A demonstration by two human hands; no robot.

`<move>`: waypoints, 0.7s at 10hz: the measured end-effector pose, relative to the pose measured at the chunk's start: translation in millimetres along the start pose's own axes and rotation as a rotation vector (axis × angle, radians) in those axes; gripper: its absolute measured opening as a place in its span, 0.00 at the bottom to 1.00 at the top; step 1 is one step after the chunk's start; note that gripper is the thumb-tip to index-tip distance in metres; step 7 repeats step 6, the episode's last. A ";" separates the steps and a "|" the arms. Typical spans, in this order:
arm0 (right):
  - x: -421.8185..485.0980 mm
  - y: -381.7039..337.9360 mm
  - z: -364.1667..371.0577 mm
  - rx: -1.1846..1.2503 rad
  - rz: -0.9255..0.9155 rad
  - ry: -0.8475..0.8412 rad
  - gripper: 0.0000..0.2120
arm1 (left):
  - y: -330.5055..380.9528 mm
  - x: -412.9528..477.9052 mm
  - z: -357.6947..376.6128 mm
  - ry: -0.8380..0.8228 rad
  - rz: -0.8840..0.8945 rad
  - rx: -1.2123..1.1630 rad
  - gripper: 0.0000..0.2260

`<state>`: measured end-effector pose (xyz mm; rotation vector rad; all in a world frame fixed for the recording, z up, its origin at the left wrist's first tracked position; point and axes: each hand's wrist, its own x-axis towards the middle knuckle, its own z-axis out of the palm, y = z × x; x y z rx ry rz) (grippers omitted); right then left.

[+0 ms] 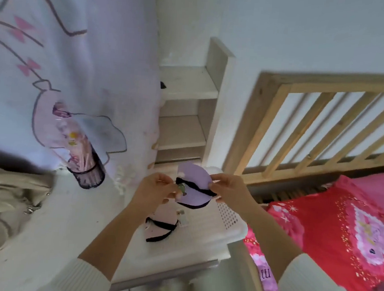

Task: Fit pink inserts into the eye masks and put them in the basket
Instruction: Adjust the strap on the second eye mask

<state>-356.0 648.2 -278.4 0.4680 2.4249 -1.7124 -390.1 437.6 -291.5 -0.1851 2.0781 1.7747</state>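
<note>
A lilac eye mask with black trim and a black strap is held up above the white table, folded open. My left hand pinches its left end near a small greenish tag. My right hand grips its right edge. Below them, a second pale pink eye mask with a black strap lies on the table. A white perforated basket stands at the table's right edge, just under my right hand. No separate pink insert can be made out.
A dark mesh pen holder with pink items stands at the left of the white table. A beige bag lies far left. White shelves stand behind; a wooden bed rail and red bedding are right.
</note>
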 end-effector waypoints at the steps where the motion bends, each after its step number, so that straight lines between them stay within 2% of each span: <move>1: 19.7 12.9 8.3 -0.184 0.022 -0.003 0.11 | -31.1 0.0 -3.3 0.111 0.052 0.249 0.04; 2: 35.4 33.7 9.3 -0.335 0.123 -0.046 0.12 | -61.2 -3.8 -4.9 0.225 0.188 0.617 0.10; 3: 47.2 53.7 18.8 -0.353 0.281 -0.122 0.12 | -83.3 -9.6 -4.8 0.389 0.241 0.858 0.22; 4: 55.5 72.1 31.2 -0.356 0.378 -0.182 0.14 | -96.4 -12.2 -6.5 0.422 0.190 0.912 0.29; 5: 64.1 87.6 38.8 -0.260 0.405 -0.111 0.18 | -106.3 -9.1 -11.6 0.383 0.152 0.941 0.32; 6: 70.8 81.0 33.9 -0.324 0.299 -0.104 0.20 | -116.0 -6.1 -14.2 0.344 0.120 1.000 0.35; 7: 70.8 81.0 33.9 -0.324 0.299 -0.104 0.20 | -116.0 -6.1 -14.2 0.344 0.120 1.000 0.35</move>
